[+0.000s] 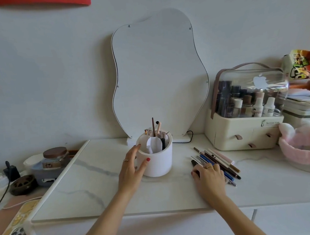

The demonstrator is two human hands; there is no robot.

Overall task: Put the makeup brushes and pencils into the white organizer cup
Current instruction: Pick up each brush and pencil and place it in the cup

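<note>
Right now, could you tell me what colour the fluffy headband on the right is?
Pink, the fluffy headband, clearest in the head view.

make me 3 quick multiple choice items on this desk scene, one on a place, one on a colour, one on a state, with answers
1. Where do the loose pencils lie relative to the white organizer cup?
A. to its right
B. to its left
C. behind it

2. What colour is the fluffy headband at the right edge?
A. blue
B. pink
C. black

3. What is the left hand doing?
A. lifting the phone
B. resting flat, far from the cup
C. touching the cup's side

Answers:
1 A, the pencils lie on the marble top between the cup and the cosmetics box.
2 B, its fabric is pink.
3 C, its thumb and fingers lie against the cup wall, while the right hand rests on the pencils.
</note>
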